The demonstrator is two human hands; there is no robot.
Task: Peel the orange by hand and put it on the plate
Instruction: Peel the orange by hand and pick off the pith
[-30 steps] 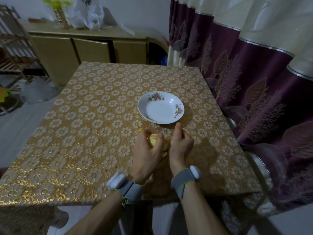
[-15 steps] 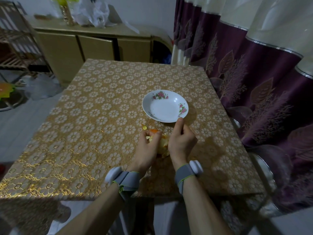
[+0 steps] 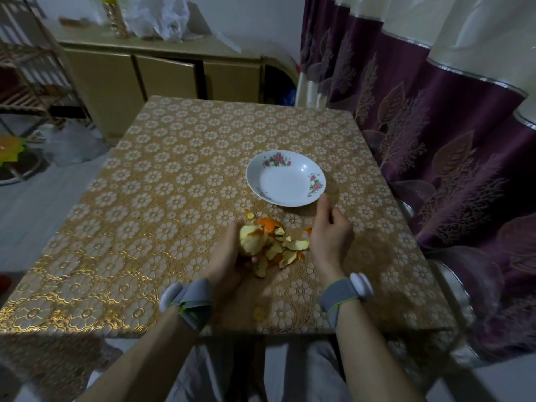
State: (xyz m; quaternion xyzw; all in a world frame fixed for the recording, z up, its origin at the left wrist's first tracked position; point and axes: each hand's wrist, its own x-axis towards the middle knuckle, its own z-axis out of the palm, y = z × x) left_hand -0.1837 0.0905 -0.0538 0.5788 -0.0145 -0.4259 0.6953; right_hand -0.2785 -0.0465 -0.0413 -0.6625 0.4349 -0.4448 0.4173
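My left hand [image 3: 229,256] holds the orange [image 3: 251,240], mostly stripped to its pale pith, with a strip of orange peel still hanging on its far side. Several peel pieces [image 3: 285,249] lie on the tablecloth just right of it. My right hand [image 3: 330,236] hovers to the right of the peels, fingers loosely curled and holding nothing that I can see. The white plate [image 3: 285,178] with pink flowers on its rim stands beyond both hands, with nothing in it.
The table [image 3: 162,204] wears a gold flower-patterned cloth. A purple curtain [image 3: 435,140] hangs close along its right edge. A low wooden cabinet [image 3: 162,74] with bags on top stands behind the table, and a wooden rack [image 3: 26,82] is at the far left.
My right hand has come off the orange and moved right. The peel pieces now lie in the open on the cloth. My left hand still holds the orange.
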